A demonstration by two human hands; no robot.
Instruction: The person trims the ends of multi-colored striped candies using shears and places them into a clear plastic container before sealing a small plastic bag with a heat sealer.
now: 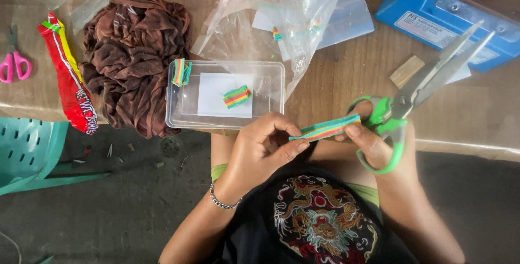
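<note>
A rainbow-striped strip (325,129) is stretched between both hands above my lap. My left hand (260,153), with a bead bracelet at the wrist, pinches its left end between thumb and fingers. My right hand (374,142) steadies the right end with the thumb while its fingers sit in the green handles of a pair of scissors (428,82), whose blades point up to the right, slightly apart. Just beyond my hands sits a clear plastic box (225,95) holding a cut striped piece (236,96), with another piece (181,72) on its left rim.
A crumpled brown cloth (132,58) lies left of the box, a red wrapper (67,77) and pink scissors (13,63) farther left. Clear plastic bags (276,14) lie behind the box. A blue heat sealer (449,12) stands at the top right. A teal plastic chair (27,153) is at left.
</note>
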